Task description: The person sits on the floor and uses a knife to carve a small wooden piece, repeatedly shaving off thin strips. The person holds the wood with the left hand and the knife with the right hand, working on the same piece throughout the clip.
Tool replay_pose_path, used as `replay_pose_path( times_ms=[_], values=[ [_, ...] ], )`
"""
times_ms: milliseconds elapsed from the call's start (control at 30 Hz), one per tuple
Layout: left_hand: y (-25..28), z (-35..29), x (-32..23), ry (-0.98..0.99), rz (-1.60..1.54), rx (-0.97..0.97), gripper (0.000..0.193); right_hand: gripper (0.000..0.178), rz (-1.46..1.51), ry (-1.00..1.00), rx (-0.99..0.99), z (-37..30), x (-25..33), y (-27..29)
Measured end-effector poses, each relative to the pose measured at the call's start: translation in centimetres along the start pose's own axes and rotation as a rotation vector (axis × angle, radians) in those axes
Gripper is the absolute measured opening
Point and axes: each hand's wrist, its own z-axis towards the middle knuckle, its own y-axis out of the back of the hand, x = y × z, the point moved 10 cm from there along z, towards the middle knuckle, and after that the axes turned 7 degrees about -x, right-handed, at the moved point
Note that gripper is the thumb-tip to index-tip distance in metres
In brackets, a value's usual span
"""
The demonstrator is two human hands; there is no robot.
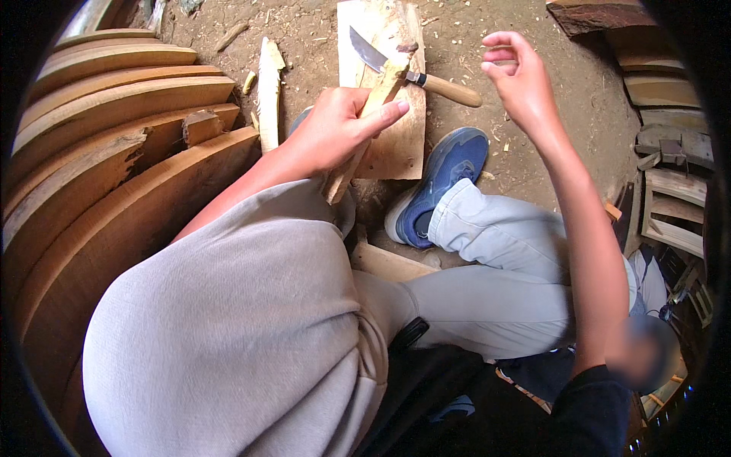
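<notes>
My left hand (339, 126) is closed around a rough, split stick of wood (384, 85), its thumb lying along the stick. A knife (451, 89) with a pale wooden handle and a curved steel blade crosses the stick's far end. Whether the blade is wedged in the stick or rests behind it, I cannot tell. Beneath them is a flat wooden board (403, 145) on the ground. My right hand (519, 76) is raised to the right of the knife handle, apart from it, fingers loosely bent and nothing in them.
Curved wooden planks (122, 103) are stacked along the left. A splintered wood strip (269, 95) and shavings lie on the dirt floor (487, 23). My blue shoe (455, 156) stands beside the board. More timber (674, 206) and another person (647, 354) are at the right.
</notes>
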Motion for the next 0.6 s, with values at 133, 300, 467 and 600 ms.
replay_pose_path(
  times_ms=[133, 300, 467, 600],
  values=[
    [-1.3, -0.4, -0.3, 0.002, -0.172, 0.117, 0.048, 0.033, 0.031, 0.030, 0.219, -1.7, 1.9, -3.8],
    [-1.6, -1.4, -0.4, 0.074, -0.303, 0.164, 0.037, 0.044, -0.255, 0.246, 0.371, -3.9, 4.1, -6.5],
    [-2.4, -1.5, -1.5, 0.003, -0.361, 0.254, 0.037, 0.037, -0.209, 0.185, 0.374, -4.1, 2.0, -7.8],
    [-3.0, -1.8, -1.6, 0.091, -0.459, 0.359, 0.039, 0.035, -0.144, 0.184, 0.348, -3.8, 2.2, -7.5]
  ],
)
